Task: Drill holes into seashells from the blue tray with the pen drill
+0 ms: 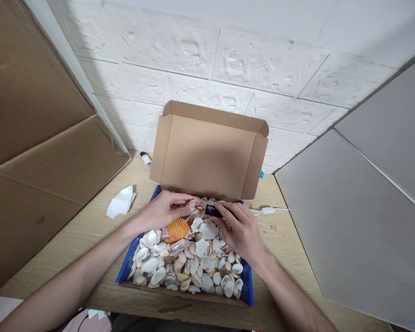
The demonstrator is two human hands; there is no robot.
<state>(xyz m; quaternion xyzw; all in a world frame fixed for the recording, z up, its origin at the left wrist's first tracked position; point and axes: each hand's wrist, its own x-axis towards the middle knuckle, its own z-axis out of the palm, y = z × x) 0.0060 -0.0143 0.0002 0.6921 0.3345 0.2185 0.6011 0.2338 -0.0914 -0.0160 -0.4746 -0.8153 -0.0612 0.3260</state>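
My left hand [169, 207] is closed, pinching a small pinkish-white seashell [192, 204] between thumb and fingers. In my right hand [240, 226] is a small black mini drill [212, 210] with a brass-coloured tip. That tip points left at the shell and is close to it; whether they touch I cannot tell. Both hands are over the far side of an open cardboard box [247, 286] with blue sides, filled with white and beige shells [193, 267]. A large orange scallop shell [177, 230] lies below my left hand, beside a small clear vial [179, 247].
The box's lid [207, 154] stands raised against the white brick-patterned wall [210, 87]. A small black-capped bottle [145, 159] and a white tissue [121, 203] are on the left. A white cable [268, 210] runs out right. Panels flank the wooden table [276, 235].
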